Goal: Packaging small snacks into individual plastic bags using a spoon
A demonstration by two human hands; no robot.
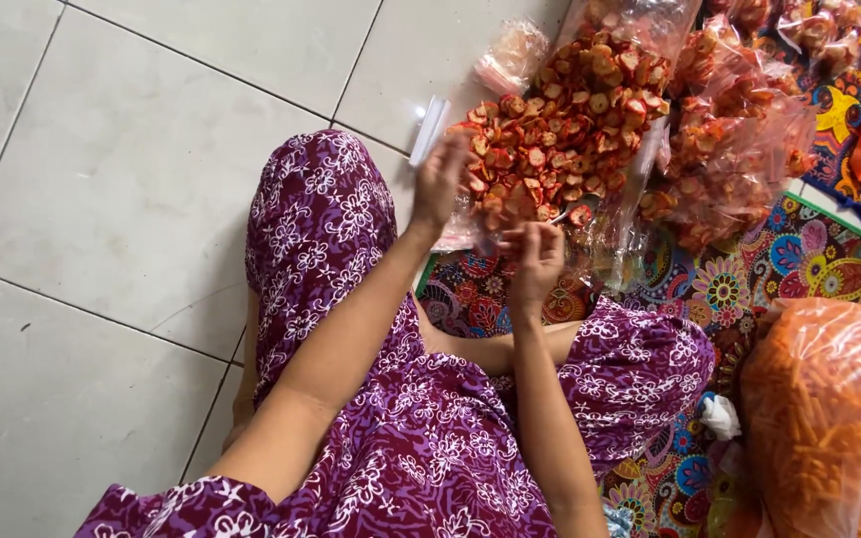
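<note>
With our left hand (pixel 440 184) pinching the small clear bag (pixel 430 130) open just beside the chips (pixel 550 130) (heaped ahead of both hands), we do best keeping its mouth wide while our right hand (pixel 533 261), fingers closed on a few chips, feeds them in.

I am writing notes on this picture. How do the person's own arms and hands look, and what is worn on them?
Both arms are bare from the shoulder down. The left hand and right hand wear no gloves; no rings or bracelets can be seen. The dress is purple with a white flower pattern, with a short sleeve at the left shoulder.
</note>
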